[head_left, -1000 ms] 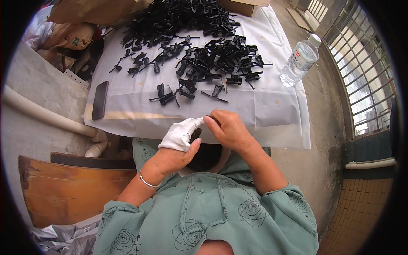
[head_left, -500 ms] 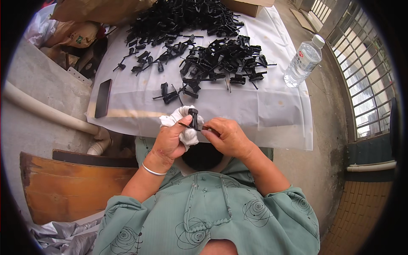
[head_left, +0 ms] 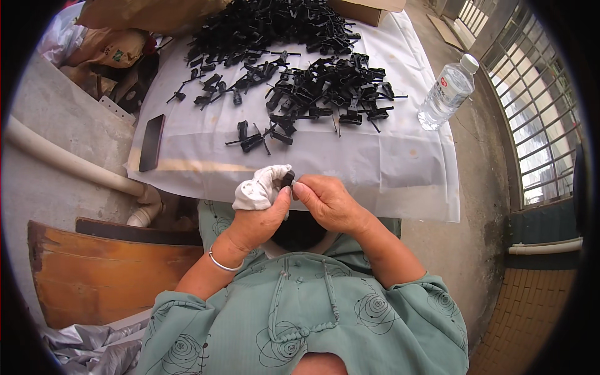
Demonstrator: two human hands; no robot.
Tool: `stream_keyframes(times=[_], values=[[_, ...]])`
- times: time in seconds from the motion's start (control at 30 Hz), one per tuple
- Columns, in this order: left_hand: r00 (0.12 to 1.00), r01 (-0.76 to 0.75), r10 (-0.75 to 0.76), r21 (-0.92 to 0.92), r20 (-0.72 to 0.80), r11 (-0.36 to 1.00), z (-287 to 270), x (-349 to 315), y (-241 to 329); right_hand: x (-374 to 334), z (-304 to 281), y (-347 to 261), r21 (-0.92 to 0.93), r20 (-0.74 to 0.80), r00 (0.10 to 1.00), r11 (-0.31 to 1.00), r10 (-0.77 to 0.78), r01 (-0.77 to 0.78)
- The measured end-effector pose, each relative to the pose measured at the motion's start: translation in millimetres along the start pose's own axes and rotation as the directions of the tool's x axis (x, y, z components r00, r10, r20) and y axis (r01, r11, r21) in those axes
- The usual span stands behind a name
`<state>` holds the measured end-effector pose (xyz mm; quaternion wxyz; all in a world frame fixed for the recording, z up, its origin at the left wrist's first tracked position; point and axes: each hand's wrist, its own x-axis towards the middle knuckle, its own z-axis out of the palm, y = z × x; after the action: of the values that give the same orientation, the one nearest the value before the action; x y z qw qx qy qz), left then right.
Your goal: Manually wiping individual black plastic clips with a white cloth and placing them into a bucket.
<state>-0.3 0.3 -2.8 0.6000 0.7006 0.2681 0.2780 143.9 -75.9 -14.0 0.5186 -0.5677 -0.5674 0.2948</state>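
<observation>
My left hand [head_left: 256, 225] is closed on a small black plastic part [head_left: 288, 179], its bare thumb pressing against the piece. White cloth [head_left: 255, 189] wraps round that hand's fingers and lies behind the part. Right up against it, my right hand [head_left: 326, 199] is pinched at the part's right side. What sits between those fingertips is hidden. Ahead on the table, a few similar black plastic parts [head_left: 252, 142] lie apart from a larger heap [head_left: 325, 87].
White plastic sheeting [head_left: 400, 181] covers the table. A dark phone [head_left: 152, 144] lies at its left edge, and a water bottle [head_left: 447, 92] stands at the right. Another big heap of black parts [head_left: 269, 28] and a cardboard box [head_left: 362, 10] are at the back.
My left hand has turned, so the black part now shows mostly end-on and the cloth faces up. My right fingertips have closed in against the part.
</observation>
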Motion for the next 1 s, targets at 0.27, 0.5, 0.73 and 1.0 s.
stream_keyframes(times=[0.27, 0.5, 0.73, 1.0], values=[[0.929, -0.313, 0.371, 0.525, -0.005, 0.792, 8, 0, -7, -5, 25, 16, 0.115, -0.097, 0.986, 0.986, 0.135, -0.123], [0.973, -0.202, 0.218, 0.174, -0.078, 0.964, 7, 2, -15, -2, 12, 11, 0.185, -0.050, 0.986, 0.971, 0.160, -0.149], [0.990, 0.139, -0.138, -0.468, 0.038, 0.873, -6, 8, -4, -2, -9, 17, -0.185, 0.005, 0.994, 0.977, -0.107, 0.106], [0.973, -0.026, 0.027, -0.011, 0.228, 1.000, -5, 2, 4, 2, -4, 3, 0.093, 0.030, 0.992, 0.988, 0.121, -0.124]])
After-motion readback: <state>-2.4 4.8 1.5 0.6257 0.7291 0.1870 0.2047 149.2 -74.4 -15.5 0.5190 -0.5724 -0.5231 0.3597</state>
